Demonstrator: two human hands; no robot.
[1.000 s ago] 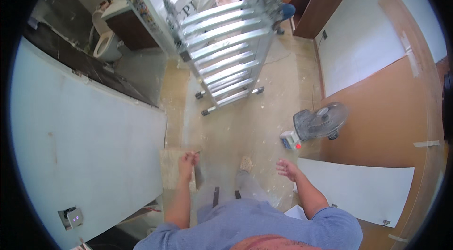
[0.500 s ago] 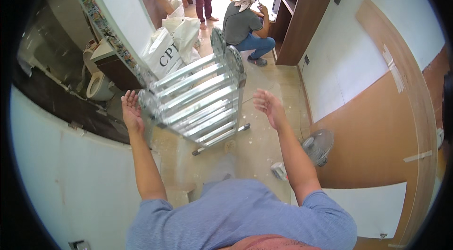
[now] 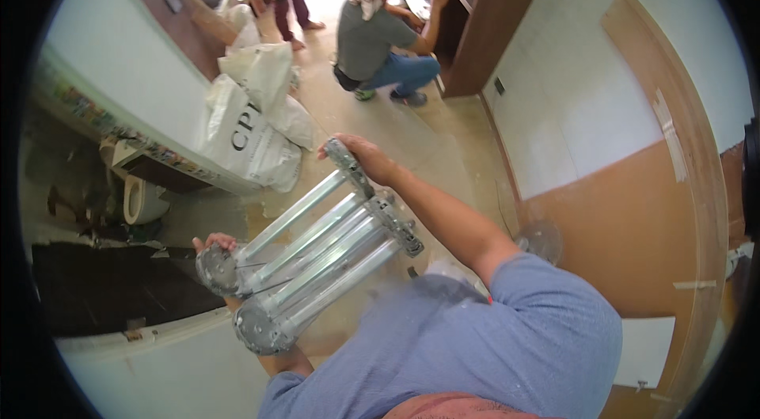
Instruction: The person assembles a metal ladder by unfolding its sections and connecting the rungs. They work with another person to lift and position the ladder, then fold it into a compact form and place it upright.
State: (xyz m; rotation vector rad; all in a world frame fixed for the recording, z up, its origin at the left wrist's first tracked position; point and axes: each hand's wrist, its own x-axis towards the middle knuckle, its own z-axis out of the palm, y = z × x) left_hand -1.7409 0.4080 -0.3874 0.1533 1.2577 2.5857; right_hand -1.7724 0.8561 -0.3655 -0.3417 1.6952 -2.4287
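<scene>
A folded metal ladder with shiny silver rungs and round grey hinges is held tilted in front of my body. My left hand grips the ladder's left end by a round hinge, with its fingertips showing over the top edge. At the far right end, my right hand is closed around the top of the side rail. The ladder hides most of my left forearm and part of the floor beneath it.
A person in a grey shirt squats by a brown shelf unit; another stands beyond. White sacks lean by the left wall. A toilet shows through the left doorway. A fan and a brown board stand at right.
Both hands, open beside the ladder before, now hold it. The ladder has come closer to my body and turned, with its foot bar no longer plainly visible. My view has shifted.
</scene>
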